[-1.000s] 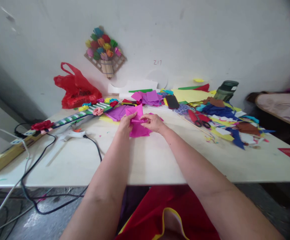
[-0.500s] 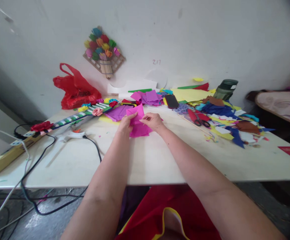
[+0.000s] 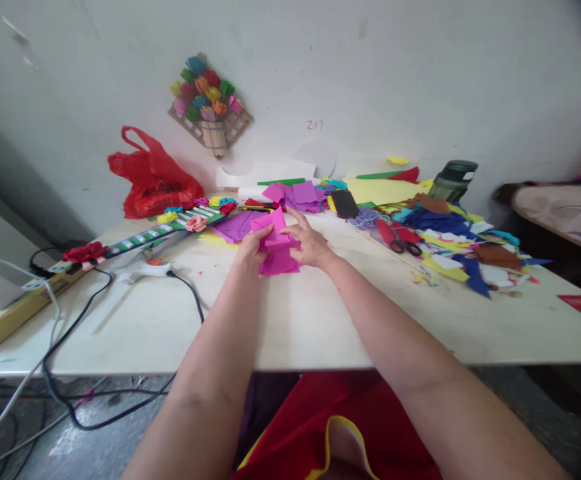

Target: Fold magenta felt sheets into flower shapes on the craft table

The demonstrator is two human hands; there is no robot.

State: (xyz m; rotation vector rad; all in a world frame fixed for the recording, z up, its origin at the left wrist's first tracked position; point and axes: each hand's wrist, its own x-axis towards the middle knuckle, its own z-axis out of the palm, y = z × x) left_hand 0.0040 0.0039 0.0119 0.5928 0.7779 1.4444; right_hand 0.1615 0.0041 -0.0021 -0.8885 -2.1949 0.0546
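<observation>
My left hand (image 3: pixel 253 245) pinches a folded magenta sheet of paper (image 3: pixel 273 225) at its left side, thumb on top. My right hand (image 3: pixel 314 247) is at the paper's right side with thumb and fingers spread apart, the fingertips at or just over its edge. Under both hands more magenta paper (image 3: pixel 279 261) lies on the table. Purple sheets (image 3: pixel 237 225) lie just left of and behind my left hand, on some yellow paper. Whether the right fingertips press on the paper is hard to make out.
To the left are a glue gun (image 3: pixel 150 269) with its cord, a power strip (image 3: pixel 23 303), a flower-decorated strip (image 3: pixel 140 241) and a red plastic bag (image 3: pixel 155 180). At the right lie scissors (image 3: pixel 404 245), a phone (image 3: pixel 344 204), coloured scraps (image 3: pixel 440 220) and a dark green bottle (image 3: pixel 453 180).
My right hand has gone from a closed pinch at the magenta paper to spread fingers. My left hand keeps its hold in nearly the same place.
</observation>
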